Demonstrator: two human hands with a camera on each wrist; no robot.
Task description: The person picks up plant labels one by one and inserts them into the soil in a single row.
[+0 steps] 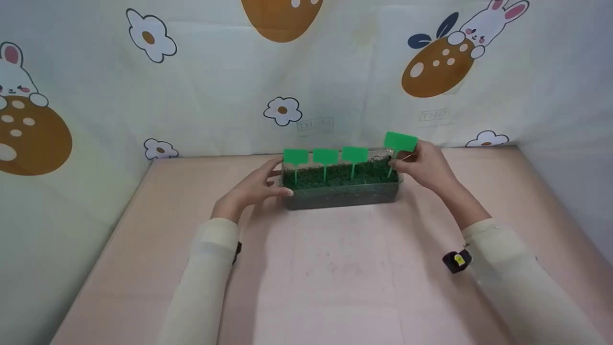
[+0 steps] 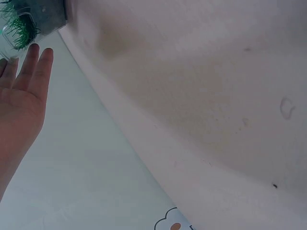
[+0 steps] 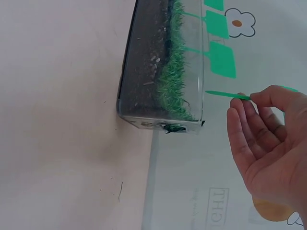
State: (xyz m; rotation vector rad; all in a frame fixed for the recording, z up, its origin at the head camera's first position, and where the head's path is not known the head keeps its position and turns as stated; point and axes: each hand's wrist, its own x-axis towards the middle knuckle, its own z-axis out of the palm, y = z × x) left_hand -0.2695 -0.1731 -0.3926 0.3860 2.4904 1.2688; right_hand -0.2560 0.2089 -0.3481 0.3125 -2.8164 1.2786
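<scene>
A clear rectangular planter (image 1: 342, 196) holds dark soil and green grass (image 1: 335, 175). Three green plant labels (image 1: 325, 157) stand upright in the grass in a row. At the planter's right end, my right hand (image 1: 426, 165) pinches another green plant label (image 1: 400, 142) by its stem, tilted a little. In the right wrist view, that label's stem (image 3: 225, 94) points at the grass, its tip about level with the planter's rim and apart from the grass. My left hand (image 1: 254, 187) rests against the planter's left end, thumb at the front corner, fingers fairly straight in the left wrist view.
The planter stands on a pale pink table (image 1: 335, 268), near its back edge. Behind it hangs a white cloth (image 1: 215, 96) printed with rabbits and flowers. A black wrist device (image 1: 457, 261) sits by the right sleeve.
</scene>
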